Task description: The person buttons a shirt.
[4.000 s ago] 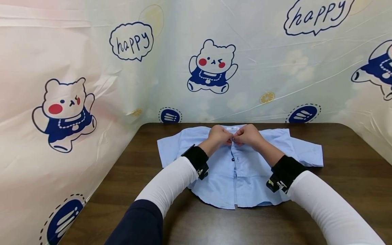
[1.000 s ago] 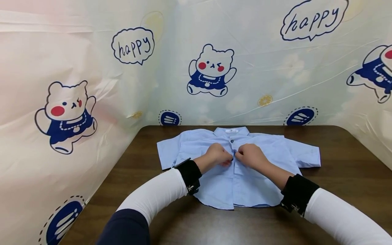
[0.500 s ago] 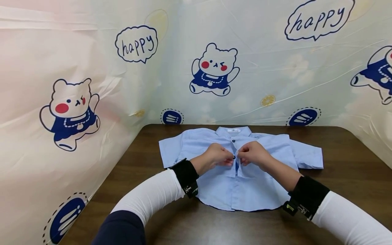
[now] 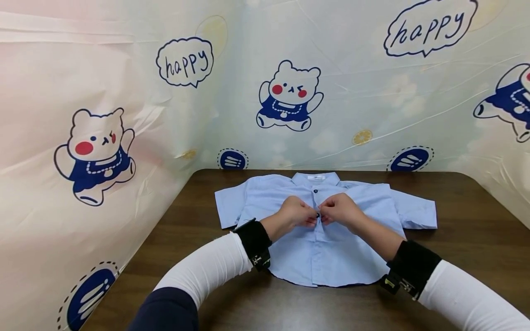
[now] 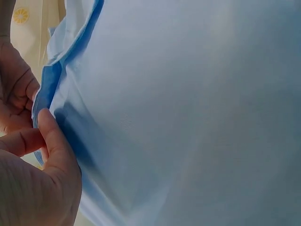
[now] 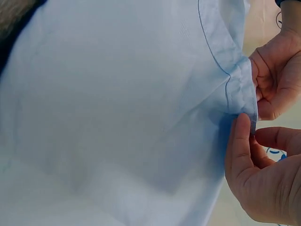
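Observation:
A light blue short-sleeved shirt (image 4: 285, 248) lies front up on the table, its collar (image 4: 300, 179) at the far side. At the middle of the chest, my left hand (image 4: 295, 212) pinches one front edge beside a dark button (image 4: 318, 214). Close against it, my right hand (image 4: 342, 212) pinches the other edge of the front opening. Another dark button (image 4: 315, 191) shows on the front below the collar. In the left wrist view, thumb and finger of the left hand (image 5: 44, 174) hold the raised cloth edge. The right wrist view has the right hand (image 6: 263, 179) gripping the button strip (image 6: 242, 92).
The brown wooden table (image 4: 256, 308) extends around the shirt. Behind and beside it hangs a pale curtain (image 4: 356, 82) printed with cartoon bears. Black straps with small cameras sit on both wrists.
Both hands have moved down from the collar to the chest over four seconds, uncovering the upper button. In the last half second, the gap between the front edges has narrowed as the hands drew together.

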Motion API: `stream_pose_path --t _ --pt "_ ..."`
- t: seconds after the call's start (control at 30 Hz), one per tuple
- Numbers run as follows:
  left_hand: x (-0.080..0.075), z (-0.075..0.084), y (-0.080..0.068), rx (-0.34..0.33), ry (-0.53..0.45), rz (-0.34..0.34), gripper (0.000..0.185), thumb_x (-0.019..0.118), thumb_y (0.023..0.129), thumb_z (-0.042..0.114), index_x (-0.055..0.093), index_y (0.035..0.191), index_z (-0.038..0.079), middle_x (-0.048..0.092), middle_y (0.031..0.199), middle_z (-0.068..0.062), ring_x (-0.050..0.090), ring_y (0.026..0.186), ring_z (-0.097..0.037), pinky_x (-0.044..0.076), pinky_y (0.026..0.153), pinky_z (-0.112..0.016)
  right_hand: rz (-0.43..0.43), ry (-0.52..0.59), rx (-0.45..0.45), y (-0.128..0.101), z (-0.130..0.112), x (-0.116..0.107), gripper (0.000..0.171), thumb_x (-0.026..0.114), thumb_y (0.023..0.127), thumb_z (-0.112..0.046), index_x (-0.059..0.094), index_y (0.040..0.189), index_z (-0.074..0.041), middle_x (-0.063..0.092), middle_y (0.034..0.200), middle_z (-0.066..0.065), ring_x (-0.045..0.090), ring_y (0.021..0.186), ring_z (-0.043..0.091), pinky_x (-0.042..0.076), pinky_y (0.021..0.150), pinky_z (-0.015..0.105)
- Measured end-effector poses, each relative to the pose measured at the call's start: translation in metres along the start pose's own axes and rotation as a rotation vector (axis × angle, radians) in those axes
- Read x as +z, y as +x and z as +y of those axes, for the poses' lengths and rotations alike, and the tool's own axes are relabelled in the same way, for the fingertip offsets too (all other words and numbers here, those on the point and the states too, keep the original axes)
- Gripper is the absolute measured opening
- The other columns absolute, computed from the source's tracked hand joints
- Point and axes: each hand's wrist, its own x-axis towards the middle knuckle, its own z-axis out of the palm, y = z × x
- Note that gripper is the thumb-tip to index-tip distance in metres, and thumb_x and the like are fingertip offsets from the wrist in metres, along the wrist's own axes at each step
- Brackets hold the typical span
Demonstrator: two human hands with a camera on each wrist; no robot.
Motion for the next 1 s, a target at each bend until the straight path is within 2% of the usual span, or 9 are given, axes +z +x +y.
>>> stream_pose_path --t 0.4,0.57,0.77,0.87,1.0 --pt "0.0078 -0.0048 -0.0020 0.022 0.045 0.054 0.006 0.066 0.087 -0.003 0.068 0.081 -0.005 0.069 0.076 -0.012 0.066 0.058 -0.014 0.057 0.061 -0.028 0.055 -0.127 -0.049 -0.0005 0.0030 0.0027 0.014 0.062 0.092 -0.004 0.071 0.094 0.007 0.067 0.077 0.008 0.062 0.061 0.015 0.056 0.064 0.029" --pt "0.0082 -0.0074 0.0007 0.023 -0.001 0.047 0.005 0.066 0.087 -0.004 0.069 0.084 -0.006 0.069 0.077 -0.011 0.066 0.060 -0.013 0.057 0.062 -0.026 0.065 -0.126 -0.078 0.0009 0.0065 0.0028 0.010 0.066 0.087 -0.001 0.072 0.091 0.006 0.068 0.077 0.007 0.062 0.063 0.014 0.056 0.063 0.029" --pt "0.0066 -0.0057 0.0000 0.014 -0.119 0.042 0.010 0.065 0.087 0.003 0.067 0.089 -0.006 0.067 0.074 -0.012 0.064 0.058 -0.015 0.058 0.063 -0.029 0.094 -0.162 -0.102 0.0021 0.0079 0.0040 0.007 0.072 0.080 0.000 0.071 0.086 0.002 0.066 0.070 0.004 0.060 0.060 0.013 0.053 0.060 0.027" --pt "0.0058 -0.0044 -0.0012 0.039 -0.089 0.055 0.012 0.068 0.087 0.005 0.070 0.091 -0.006 0.067 0.075 -0.011 0.064 0.058 -0.014 0.058 0.063 -0.029 0.117 -0.170 -0.121 0.0016 0.0068 0.0048 0.007 0.074 0.078 -0.001 0.069 0.084 0.001 0.065 0.069 0.003 0.059 0.059 0.012 0.051 0.058 0.026" --pt "0.0050 -0.0054 -0.0009 0.072 -0.029 0.075 0.009 0.067 0.087 0.000 0.072 0.091 -0.006 0.067 0.078 -0.011 0.064 0.060 -0.014 0.057 0.063 -0.028 0.116 -0.163 -0.130 0.0006 0.0058 0.0053 0.010 0.076 0.079 -0.002 0.068 0.084 0.001 0.065 0.071 0.004 0.059 0.061 0.012 0.051 0.058 0.026"
